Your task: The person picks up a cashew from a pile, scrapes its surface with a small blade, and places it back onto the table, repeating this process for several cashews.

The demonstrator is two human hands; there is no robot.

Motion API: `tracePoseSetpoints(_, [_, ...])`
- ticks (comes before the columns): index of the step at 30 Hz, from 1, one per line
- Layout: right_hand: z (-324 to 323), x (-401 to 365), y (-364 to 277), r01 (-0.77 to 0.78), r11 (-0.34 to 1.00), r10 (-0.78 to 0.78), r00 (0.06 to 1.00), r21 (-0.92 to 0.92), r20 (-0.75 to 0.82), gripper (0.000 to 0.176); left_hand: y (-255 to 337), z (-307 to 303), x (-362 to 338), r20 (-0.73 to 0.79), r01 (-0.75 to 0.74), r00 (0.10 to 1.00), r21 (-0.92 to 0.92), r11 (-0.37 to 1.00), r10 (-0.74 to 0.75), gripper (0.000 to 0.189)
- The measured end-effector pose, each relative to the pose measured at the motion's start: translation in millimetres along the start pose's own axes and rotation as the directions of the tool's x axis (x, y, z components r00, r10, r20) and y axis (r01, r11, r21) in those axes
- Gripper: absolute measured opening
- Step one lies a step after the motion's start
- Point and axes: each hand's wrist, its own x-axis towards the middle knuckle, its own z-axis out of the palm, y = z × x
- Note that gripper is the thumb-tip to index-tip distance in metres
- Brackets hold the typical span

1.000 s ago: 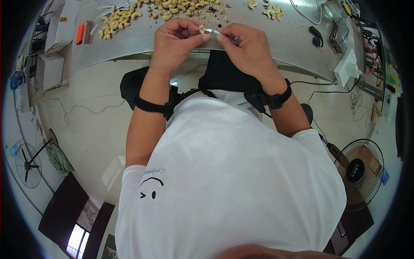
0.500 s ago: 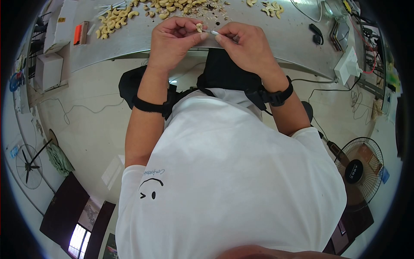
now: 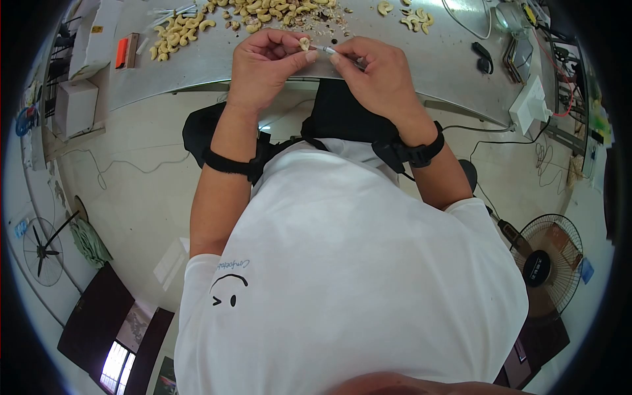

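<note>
Cashew kernel [image 3: 304, 43] sits pinched between the thumb and fingertips of my left hand [image 3: 266, 62], held just above the near edge of the steel bench [image 3: 434, 62]. My right hand [image 3: 375, 69] is curled closed around a thin metal tool [image 3: 327, 49], its tip touching the kernel. Beyond both hands, a loose pile of cashews [image 3: 263, 12] lies spread on the bench, with a smaller cluster [image 3: 416, 16] to the right.

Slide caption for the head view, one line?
Left hand pinches a cashew while the right hand holds a small metal tool to it, above a steel table.
</note>
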Motion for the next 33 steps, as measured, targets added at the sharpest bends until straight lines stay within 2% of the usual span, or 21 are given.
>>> tracePoseSetpoints(10, [-0.5,1.9,-3.1,-0.014,1.0,0.014,1.0,-0.02,0.025,0.015,-0.6,-2.4,0.0,0.021,0.02,1.0,0.004,1.0,-0.02,0.02])
tracePoseSetpoints(16, [6.8,-0.4,-1.1,0.096,0.984,-0.114,0.987,-0.148,-0.117,0.014,1.7,-4.7,2.2,0.019,0.072,0.997,0.032,0.997,-0.073,0.017])
tracePoseSetpoints(25, [2.3,1.5,-0.8,0.035,0.998,-0.035,0.999,-0.052,-0.01,0.014,2.8,-0.6,2.3,0.021,0.015,1.0,0.001,1.0,-0.015,0.021])
tracePoseSetpoints(33, [2.3,3.1,-3.5,0.033,0.994,-0.033,0.999,-0.103,0.002,0.015,0.2,-0.8,1.8,0.031,0.002,1.0,-0.001,1.0,-0.002,0.023])
